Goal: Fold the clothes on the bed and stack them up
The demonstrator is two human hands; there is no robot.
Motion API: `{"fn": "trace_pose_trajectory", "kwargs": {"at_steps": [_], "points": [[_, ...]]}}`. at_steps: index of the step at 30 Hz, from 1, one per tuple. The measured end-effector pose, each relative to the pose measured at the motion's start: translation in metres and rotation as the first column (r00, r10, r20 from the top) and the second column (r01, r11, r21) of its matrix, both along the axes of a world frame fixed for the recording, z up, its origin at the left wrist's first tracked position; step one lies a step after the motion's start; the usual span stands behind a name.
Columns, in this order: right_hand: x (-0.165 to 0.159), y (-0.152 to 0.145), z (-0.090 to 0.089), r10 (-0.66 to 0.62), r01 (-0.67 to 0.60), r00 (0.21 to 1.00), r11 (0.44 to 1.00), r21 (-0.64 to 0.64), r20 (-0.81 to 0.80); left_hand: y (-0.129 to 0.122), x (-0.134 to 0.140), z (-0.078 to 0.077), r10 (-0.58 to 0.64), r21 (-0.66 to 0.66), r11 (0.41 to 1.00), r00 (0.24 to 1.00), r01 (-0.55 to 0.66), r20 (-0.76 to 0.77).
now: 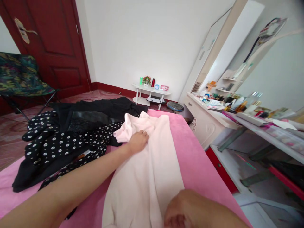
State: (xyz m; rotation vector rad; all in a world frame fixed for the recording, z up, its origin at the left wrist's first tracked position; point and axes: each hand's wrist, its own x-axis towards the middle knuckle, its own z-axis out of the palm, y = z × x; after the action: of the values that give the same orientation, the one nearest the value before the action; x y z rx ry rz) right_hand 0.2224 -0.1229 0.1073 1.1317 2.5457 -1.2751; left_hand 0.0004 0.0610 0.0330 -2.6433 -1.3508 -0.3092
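Observation:
A pale pink garment (163, 152) lies lengthwise on a pink bed cover (197, 155), its short sleeve spread to the left near the far end. My left hand (139, 141) is closed on the cloth by that sleeve, fingers bent into the fabric. Close to me, my right hand (184, 209) curls at the garment's right edge near its lower end. Its fingers are bent under and partly hidden, with the edge of the cloth in them. Soft folds run down the middle of the garment between the two hands.
Left of the garment lie a black dotted garment (59, 142) and black clothes (99, 107) in a heap. A dressing table (206, 117) crowded with bottles stands along the right. Beyond the bed are a small white table (152, 90), a round stool (175, 106) and a folding chair (21, 76).

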Motion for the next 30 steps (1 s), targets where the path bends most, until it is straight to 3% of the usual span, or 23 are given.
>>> {"fn": "trace_pose_trajectory", "kwargs": {"at_steps": [2,3,5,8,9,10,12,14,18,21,23,27,30], "points": [[-0.009,0.041,0.018,-0.101,0.113,0.991,0.984,0.138,-0.088,-0.006,0.003,-0.006,0.059,0.030,0.998,0.997,-0.061,0.042],[-0.014,0.067,0.024,-0.167,0.205,0.972,0.949,0.239,-0.168,-0.007,0.004,-0.008,0.088,0.042,0.995,0.994,-0.091,0.071],[-0.025,0.123,0.024,-0.242,0.391,0.903,0.803,0.449,-0.355,-0.008,0.004,-0.011,0.131,0.055,0.989,0.983,-0.139,0.129],[-0.027,0.201,-0.006,-0.323,0.540,0.842,0.503,0.675,-0.432,-0.004,0.003,-0.017,0.172,0.040,0.982,0.967,-0.182,0.187],[-0.022,0.221,-0.021,-0.408,0.538,0.833,0.441,0.718,-0.374,-0.003,0.003,-0.019,0.192,0.032,0.979,0.961,-0.202,0.201],[-0.015,0.237,-0.037,-0.512,0.515,0.814,0.422,0.746,-0.273,-0.002,0.003,-0.021,0.216,0.024,0.974,0.953,-0.226,0.213],[0.003,0.262,-0.065,-0.665,0.479,0.744,0.456,0.750,-0.070,0.000,0.002,-0.024,0.264,0.017,0.962,0.938,-0.274,0.225],[0.018,0.277,-0.078,-0.730,0.478,0.682,0.494,0.727,0.047,0.000,0.003,-0.026,0.296,0.014,0.952,0.929,-0.306,0.223],[0.015,0.288,-0.060,-0.768,0.472,0.625,0.512,0.718,0.136,0.000,0.003,-0.023,0.310,0.002,0.948,0.924,-0.319,0.226],[-0.011,0.271,-0.053,-0.719,0.411,0.691,0.474,0.779,0.074,-0.001,0.002,-0.022,0.291,0.007,0.953,0.919,-0.304,0.266],[-0.027,0.251,-0.067,-0.658,0.384,0.753,0.447,0.808,0.006,-0.002,0.001,-0.021,0.252,0.013,0.963,0.915,-0.269,0.316],[-0.036,0.220,-0.109,-0.672,0.429,0.740,0.512,0.744,0.036,-0.011,-0.003,-0.017,0.144,0.033,0.985,0.910,-0.169,0.388],[-0.032,0.217,-0.118,-0.679,0.447,0.733,0.526,0.723,0.041,-0.017,-0.013,-0.006,0.068,0.084,0.990,0.902,-0.115,0.427]]}}
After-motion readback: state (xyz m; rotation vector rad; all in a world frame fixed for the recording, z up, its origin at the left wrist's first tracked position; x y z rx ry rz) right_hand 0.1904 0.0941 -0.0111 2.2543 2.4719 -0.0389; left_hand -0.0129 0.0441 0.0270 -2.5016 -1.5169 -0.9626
